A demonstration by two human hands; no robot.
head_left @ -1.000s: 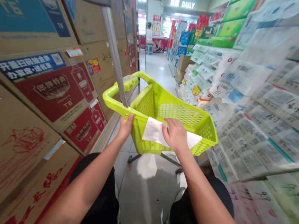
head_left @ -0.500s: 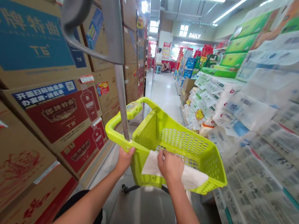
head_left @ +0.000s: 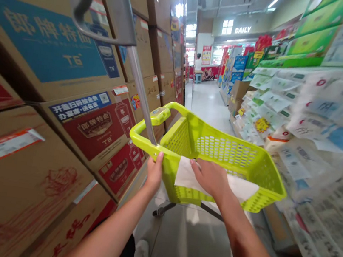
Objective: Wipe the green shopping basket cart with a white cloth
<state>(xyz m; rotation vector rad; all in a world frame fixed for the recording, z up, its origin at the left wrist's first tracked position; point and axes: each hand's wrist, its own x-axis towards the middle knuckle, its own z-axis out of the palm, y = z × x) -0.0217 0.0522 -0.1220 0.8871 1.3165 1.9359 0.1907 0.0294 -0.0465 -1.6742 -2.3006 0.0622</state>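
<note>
A lime-green shopping cart (head_left: pixel 255 160) with a perforated basket stands before me on dark wheeled legs. My left hand (head_left: pixel 154 173) is closed around its near left corner, thumb up on the rim, just below the metal pole (head_left: pixel 141 83). The pole rises to a grey loop handle (head_left: pixel 121 9), cut off by the top edge of the view. Over the basket's near side lies a white cloth (head_left: pixel 241 188), hanging down the outside. My right hand (head_left: pixel 212 178) presses it against the rim, fingers curled over the top and their tips partly hidden.
Stacked cardboard cartons (head_left: pixel 94 130) wall the left side closely. Wrapped tissue packs (head_left: pixel 336 106) pile up along the right, near the basket. A tiled aisle (head_left: pixel 207 95) runs ahead, with a person (head_left: pixel 198 64) on a blue stool far off.
The view has shifted, so the cart, shelves and cartons appear farther right, and the cart slightly higher. Both hands keep their places on the rim and cloth.
</note>
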